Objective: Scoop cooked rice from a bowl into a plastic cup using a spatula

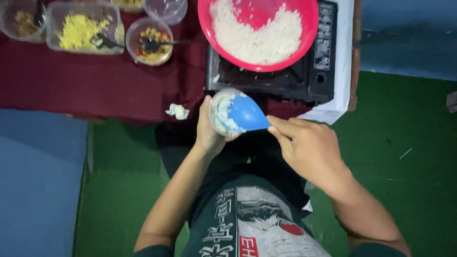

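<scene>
Head view is cutting off the red bowl [259,35] of rice at the top edge, along with the tubs of filling [81,28] at the table's far left corner. The left hand [209,133] is wrapping round a small clear cup [223,114], just off the table's near edge, and is hiding most of its wall. The right hand [307,147] is pinching the handle of a blue paddle [245,113], whose blade is lying inside the cup and covering the rice there. The stove [281,76] under the bowl is sitting at the table's right edge. A white scrap [177,111] is lying at the near edge, left of the cup. Green floor [404,143] is lying open to the right
</scene>
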